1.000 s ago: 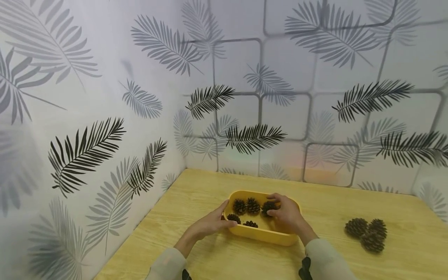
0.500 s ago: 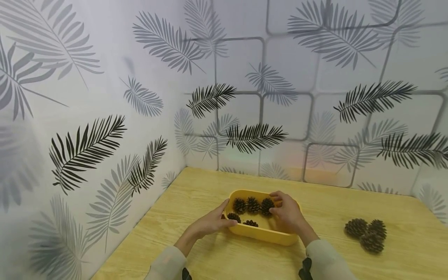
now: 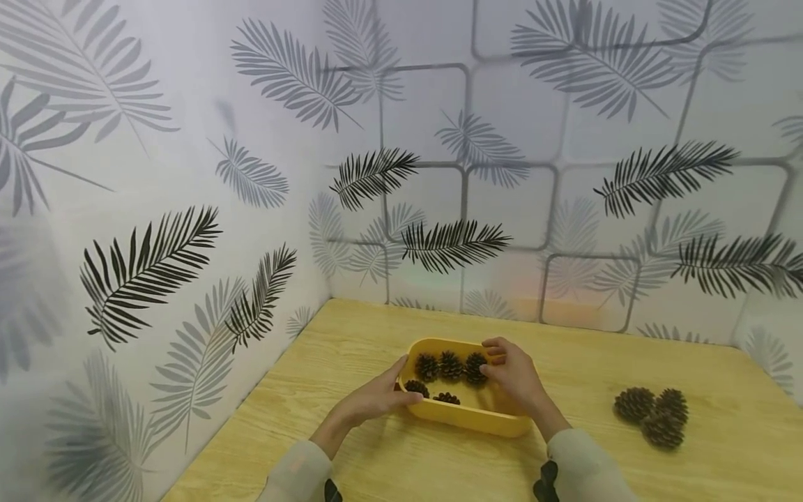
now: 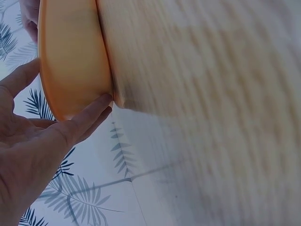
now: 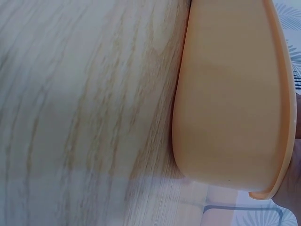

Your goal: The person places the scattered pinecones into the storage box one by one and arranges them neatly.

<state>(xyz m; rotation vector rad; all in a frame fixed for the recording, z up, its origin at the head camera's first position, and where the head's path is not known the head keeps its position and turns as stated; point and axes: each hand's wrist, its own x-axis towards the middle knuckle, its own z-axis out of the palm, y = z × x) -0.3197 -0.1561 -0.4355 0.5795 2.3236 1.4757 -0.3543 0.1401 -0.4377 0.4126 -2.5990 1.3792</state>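
Note:
A yellow rectangular bin (image 3: 465, 417) rests on the table in the head view, with several brown pine cones (image 3: 450, 366) inside. My left hand (image 3: 371, 400) holds the bin's left end, thumb at the near rim and fingers along the end wall; the left wrist view shows this hand (image 4: 33, 146) against the orange-looking wall. Over the bin's right part, my right hand (image 3: 516, 375) has its fingers loosely spread, fingertips right beside the rightmost pine cone (image 3: 475, 368) of the back row. Only a sliver of that hand shows past the bin wall (image 5: 230, 94) in the right wrist view.
Three more pine cones (image 3: 663, 427) lie clustered on the light wood table (image 3: 583, 467), right of the bin. Leaf-patterned walls (image 3: 426, 125) border the table at the back and left.
My right fingers have loosened from the rightmost pine cone and drawn slightly back, leaving more of it visible in the back row. The left hand stays on the bin's left end.

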